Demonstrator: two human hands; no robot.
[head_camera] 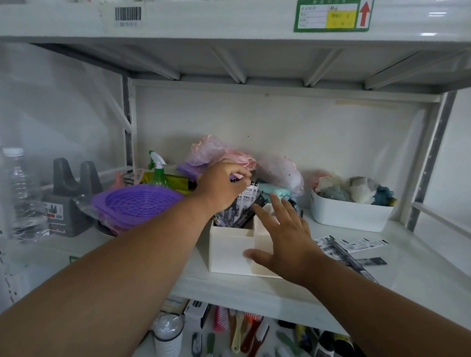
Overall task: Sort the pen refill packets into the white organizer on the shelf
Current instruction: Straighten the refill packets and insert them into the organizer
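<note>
At the far left of the shelf (413,253) stands a clear plastic bottle (20,189), and just right of it a grey knife-block-shaped holder (69,198). Next comes a purple mesh basket (137,204), tilted, with a green spray bottle (157,168) behind it.

The left hand (222,185) reaches in over the basket's right edge. Its fingers (242,178) are curled and pinching the tops of the pen refill packets (240,205), which stand upright and slightly fanned in the far left compartment of the white organizer (231,251). The organizer sits near the front middle of the shelf, and its near left compartment shows only a plain white wall.

Behind the hand lie crumpled pink and clear plastic bags (227,154), and a pale teal item (272,194) lies just beyond the organizer.

The right hand (284,240) is laid against the organizer's right side, fingers straight and spread, thumb touching the near wall, holding nothing.

Further right, more loose refill packets (352,250) lie flat on the shelf, just beside the right wrist. Beyond them, against the back right, a white tub (351,216) holds soft, fluffy items in grey, blue and cream.

On the lower shelf near the viewer, brushes (237,334) with coloured handles lie scattered.
</note>
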